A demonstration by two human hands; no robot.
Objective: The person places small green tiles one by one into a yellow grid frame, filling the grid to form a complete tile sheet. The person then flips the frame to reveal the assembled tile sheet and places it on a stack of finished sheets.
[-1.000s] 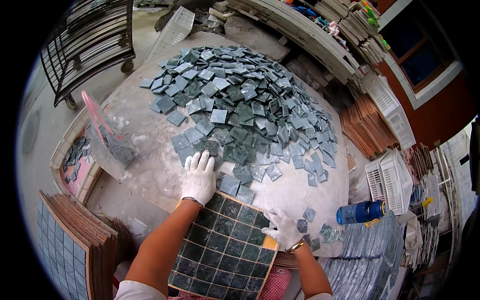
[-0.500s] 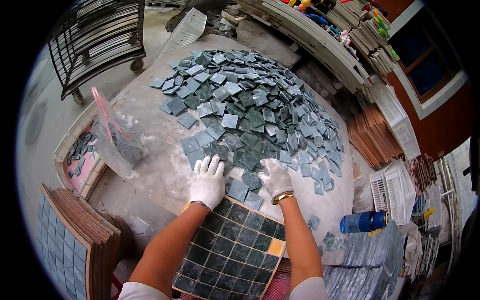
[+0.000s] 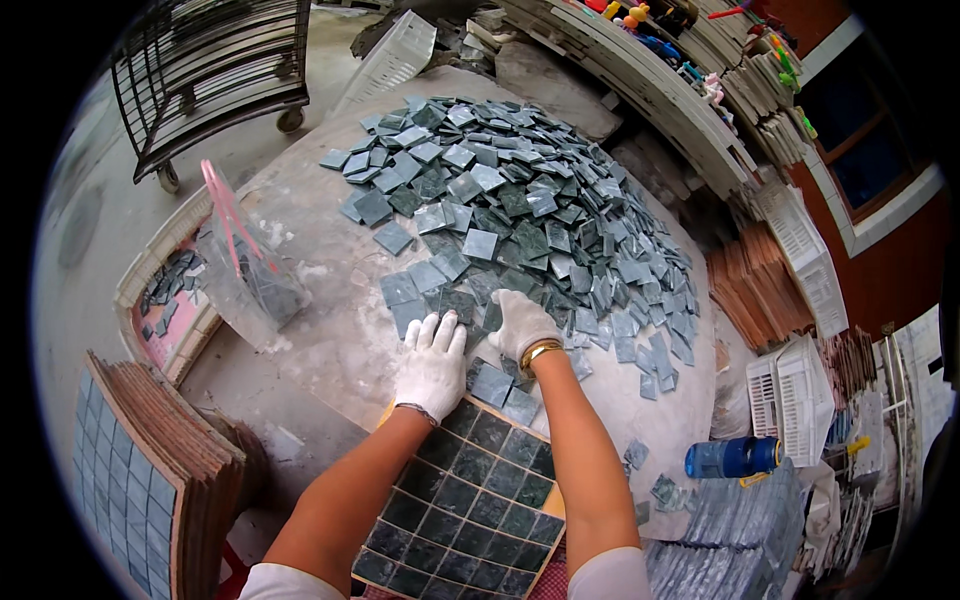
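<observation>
A big heap of square dark green and grey stone tiles (image 3: 480,180) covers the pale work surface in front of me. Flat on the tiles at the heap's near edge rests my left hand (image 3: 432,365), white-gloved, its fingers stretched out. Close to its right, my right hand (image 3: 524,325), also gloved, has curled fingers against a dark green tile (image 3: 492,316). Below both hands lies a tray grid (image 3: 465,490) filled with rows of dark tiles. One cell by my right forearm shows a yellow-orange bare square (image 3: 553,503).
On the left are a plastic bag (image 3: 255,270), a white basket of tile pieces (image 3: 140,290) and stacked tile sheets (image 3: 125,470). A wheeled metal rack (image 3: 215,85) stands far left. A blue bottle (image 3: 733,457) and wrapped stacks (image 3: 730,520) sit at right.
My right hand has moved left and slightly up, closer to my left hand, and a dark tile now shows at its fingers. The whole view has shifted a little.
</observation>
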